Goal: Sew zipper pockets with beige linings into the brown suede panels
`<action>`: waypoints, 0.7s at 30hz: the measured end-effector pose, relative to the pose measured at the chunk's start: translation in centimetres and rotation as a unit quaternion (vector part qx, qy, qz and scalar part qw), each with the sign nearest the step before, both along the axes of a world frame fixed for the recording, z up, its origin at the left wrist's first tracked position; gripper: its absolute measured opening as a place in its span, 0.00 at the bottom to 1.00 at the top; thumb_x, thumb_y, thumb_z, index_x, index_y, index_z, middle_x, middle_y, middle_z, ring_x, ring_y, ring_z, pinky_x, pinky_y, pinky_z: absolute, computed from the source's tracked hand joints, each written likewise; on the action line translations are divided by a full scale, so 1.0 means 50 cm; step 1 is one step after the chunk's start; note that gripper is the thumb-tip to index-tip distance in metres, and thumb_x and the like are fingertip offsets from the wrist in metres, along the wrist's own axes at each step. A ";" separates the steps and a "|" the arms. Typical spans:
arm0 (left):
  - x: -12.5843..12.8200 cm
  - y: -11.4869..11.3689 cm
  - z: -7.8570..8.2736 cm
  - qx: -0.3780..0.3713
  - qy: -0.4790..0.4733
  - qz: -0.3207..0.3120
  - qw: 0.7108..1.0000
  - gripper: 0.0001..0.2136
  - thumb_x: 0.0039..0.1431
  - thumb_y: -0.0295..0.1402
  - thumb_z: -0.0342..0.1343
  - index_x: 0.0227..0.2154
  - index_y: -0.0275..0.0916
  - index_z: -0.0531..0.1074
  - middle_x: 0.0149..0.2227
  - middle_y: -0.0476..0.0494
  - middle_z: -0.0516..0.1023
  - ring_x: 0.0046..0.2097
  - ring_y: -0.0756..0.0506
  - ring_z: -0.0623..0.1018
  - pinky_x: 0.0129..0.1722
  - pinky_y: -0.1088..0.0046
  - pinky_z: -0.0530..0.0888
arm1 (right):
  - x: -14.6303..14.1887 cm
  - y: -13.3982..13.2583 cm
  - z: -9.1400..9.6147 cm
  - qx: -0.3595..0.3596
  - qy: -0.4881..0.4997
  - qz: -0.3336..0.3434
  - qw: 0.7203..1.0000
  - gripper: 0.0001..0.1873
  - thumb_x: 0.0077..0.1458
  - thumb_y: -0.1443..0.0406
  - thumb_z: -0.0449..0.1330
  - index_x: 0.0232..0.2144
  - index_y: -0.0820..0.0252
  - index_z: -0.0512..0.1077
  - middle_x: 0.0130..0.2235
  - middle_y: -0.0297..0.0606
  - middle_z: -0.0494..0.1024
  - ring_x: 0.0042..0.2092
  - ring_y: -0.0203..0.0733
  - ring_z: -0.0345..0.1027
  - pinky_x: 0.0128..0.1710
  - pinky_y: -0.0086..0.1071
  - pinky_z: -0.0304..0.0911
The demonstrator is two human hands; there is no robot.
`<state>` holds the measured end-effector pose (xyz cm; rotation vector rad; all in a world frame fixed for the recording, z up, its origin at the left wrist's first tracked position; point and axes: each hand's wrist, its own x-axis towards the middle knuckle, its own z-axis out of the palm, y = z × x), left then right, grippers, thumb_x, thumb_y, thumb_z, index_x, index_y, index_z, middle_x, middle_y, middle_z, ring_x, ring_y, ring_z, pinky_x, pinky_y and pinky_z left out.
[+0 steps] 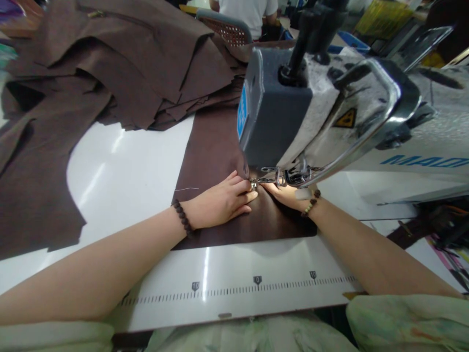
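Note:
A dark brown leather-like panel lies flat under the head of a sewing machine. My left hand rests on it, fingers stretched out and spread, just left of the metal presser foot. On the foot's other side, my right hand presses the panel with its fingers extended toward the needle area. The machine's needle parts and guard hide some of that hand. A loose light thread lies across the panel left of my left hand.
More brown pieces are heaped at the back left, one draping toward the front. A ruler scale runs along the white table's front edge. Behind stand a chair and a person in a white shirt. Dark items lie at right.

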<state>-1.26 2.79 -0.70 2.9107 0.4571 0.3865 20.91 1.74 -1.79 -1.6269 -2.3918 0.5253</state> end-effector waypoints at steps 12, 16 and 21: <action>-0.020 0.037 0.009 0.006 0.027 -0.028 0.999 0.15 0.64 0.35 0.45 0.50 0.37 0.67 0.51 0.36 0.67 0.53 0.41 0.66 0.57 0.58 0.61 | -0.020 -0.033 0.060 0.012 -0.127 -0.018 0.992 0.17 0.61 0.63 0.45 0.42 0.61 0.72 0.44 0.43 0.75 0.48 0.46 0.66 0.49 0.37 0.59; -0.060 0.078 0.039 0.045 0.068 -0.001 0.997 0.13 0.64 0.29 0.43 0.46 0.38 0.71 0.50 0.38 0.69 0.53 0.42 0.67 0.55 0.57 0.62 | -0.056 -0.156 0.103 0.049 -0.211 -0.084 0.973 0.22 0.58 0.61 0.51 0.50 0.71 0.66 0.50 0.57 0.69 0.52 0.55 0.63 0.45 0.43 0.63; -0.047 -0.001 0.073 0.009 0.043 0.072 0.996 0.14 0.64 0.33 0.43 0.43 0.33 0.72 0.48 0.37 0.71 0.48 0.44 0.72 0.50 0.67 0.69 | -0.014 -0.255 0.113 0.067 -0.119 -0.051 0.989 0.17 0.59 0.64 0.50 0.48 0.62 0.70 0.49 0.47 0.72 0.47 0.48 0.68 0.46 0.43 0.65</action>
